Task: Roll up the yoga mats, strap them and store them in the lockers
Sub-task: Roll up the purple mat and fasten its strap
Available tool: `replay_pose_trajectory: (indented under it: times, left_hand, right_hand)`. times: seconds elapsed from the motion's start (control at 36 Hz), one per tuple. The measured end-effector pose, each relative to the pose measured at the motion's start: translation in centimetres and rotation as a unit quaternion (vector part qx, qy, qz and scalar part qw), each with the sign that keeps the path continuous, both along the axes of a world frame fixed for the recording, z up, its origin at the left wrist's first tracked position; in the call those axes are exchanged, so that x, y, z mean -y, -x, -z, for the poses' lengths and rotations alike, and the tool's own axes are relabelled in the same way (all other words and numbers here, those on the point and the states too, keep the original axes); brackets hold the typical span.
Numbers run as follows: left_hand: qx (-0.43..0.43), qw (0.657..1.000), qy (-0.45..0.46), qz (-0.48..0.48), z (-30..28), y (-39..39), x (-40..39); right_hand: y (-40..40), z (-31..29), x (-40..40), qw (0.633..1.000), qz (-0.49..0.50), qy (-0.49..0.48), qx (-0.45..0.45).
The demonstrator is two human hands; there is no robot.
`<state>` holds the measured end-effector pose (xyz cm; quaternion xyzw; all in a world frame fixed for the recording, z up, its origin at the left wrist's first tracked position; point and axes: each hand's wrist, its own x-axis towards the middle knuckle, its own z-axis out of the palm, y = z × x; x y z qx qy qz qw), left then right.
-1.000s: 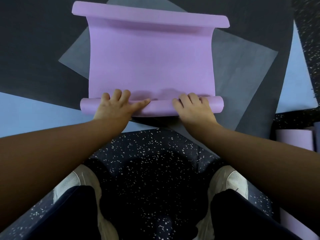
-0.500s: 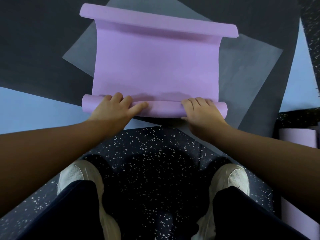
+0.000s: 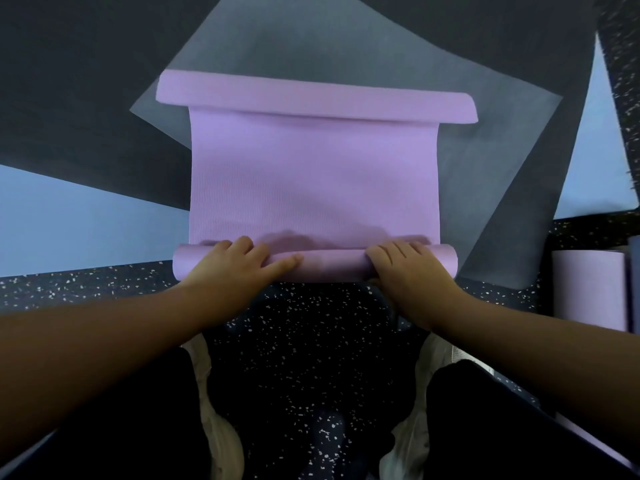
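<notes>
A purple yoga mat (image 3: pixel 311 181) lies on the floor in front of me, over other mats. Its near end is wound into a roll (image 3: pixel 329 266), and its far end (image 3: pixel 311 98) curls up in a loose fold. My left hand (image 3: pixel 232 268) holds the roll's left part, fingers bent over the top and thumb stretched along the front. My right hand (image 3: pixel 412 271) grips the right part, fingers curled over the top. No strap or locker is in view.
Under the purple mat lie a grey mat (image 3: pixel 346 46) and a black mat (image 3: pixel 69 81), with blue mats at the left (image 3: pixel 69 223) and right (image 3: pixel 588 150). A rolled purple mat (image 3: pixel 588 289) stands at the right. My shoes (image 3: pixel 221 427) rest on speckled floor (image 3: pixel 311 341).
Both hands stay on the near roll, which has moved slightly forward, leaving a bit less flat mat. The view has tilted, so the mat sits lower in frame.
</notes>
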<state>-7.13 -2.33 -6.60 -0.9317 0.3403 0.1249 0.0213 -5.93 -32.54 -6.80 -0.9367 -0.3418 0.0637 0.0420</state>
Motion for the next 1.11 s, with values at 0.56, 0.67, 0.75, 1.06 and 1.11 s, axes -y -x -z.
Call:
replay_pose_trajectory:
  times: [0.56, 0.67, 0.75, 1.06, 1.11]
  left_hand:
    - [-0.035, 0.997, 0.008, 0.064, 0.9, 1.4, -0.3]
    - [-0.003, 0.998, 0.043, 0.055, 1.7, 1.4, -0.4]
    - [0.017, 0.998, 0.059, 0.035, 1.5, 1.2, -0.2]
    - [-0.022, 0.998, 0.038, 0.05, 0.5, -0.1, -0.2]
    - [-0.031, 0.998, 0.024, 0.045, 0.2, -0.3, -0.1]
  right_hand:
    - [3.2, 1.7, 0.4, 0.999, -0.04, -0.002, -0.005]
    - [2.8, 1.6, 0.4, 0.998, -0.05, -0.001, 0.032]
    - [2.3, 1.4, 0.3, 0.998, -0.044, 0.007, 0.039]
    - [0.3, 0.9, 0.0, 0.998, -0.007, 0.05, -0.029]
    - [0.1, 0.8, -0.1, 0.998, -0.002, 0.052, -0.036]
